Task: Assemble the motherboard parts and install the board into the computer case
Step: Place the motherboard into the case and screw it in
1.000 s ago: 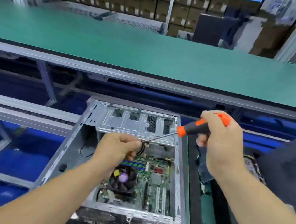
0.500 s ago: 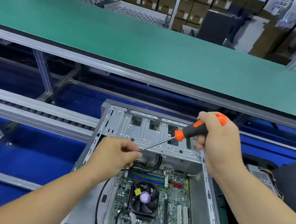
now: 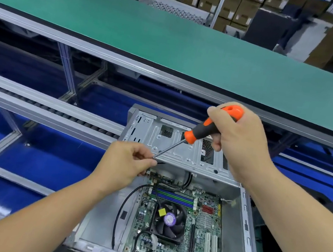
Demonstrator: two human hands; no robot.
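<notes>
From the head view, the case (image 3: 240, 220) lies open on its side, and everything here can be placed from it. The board (image 3: 181, 219) sits flat on the case floor, already inside, its fan (image 3: 170, 220) near the middle and black cables (image 3: 124, 204) looping along its left edge.

Above the far end of the case, the right hand (image 3: 237, 141) is wrapped firmly round the orange-and-black handle of a screwdriver (image 3: 194, 134). The tool's long axis slants down and to the left from that fist, across the metal drive bay (image 3: 179, 147), with the handle high and to the right and the tip low and to the left.

The left hand (image 3: 127, 163) hovers over the far left corner of the board, thumb and fingers pinched together right at the tip of the shaft. Whether a screw sits between those fingers I cannot tell; it is hidden by the fingertips.

So the left hand is the nearer one to the board, and the board corner lies just below and beyond the pinch. My guess is that a screw is being seated on the tip, and that the next move is a short drop down along the shaft's line to that corner. The slant would need to steepen first.
</notes>
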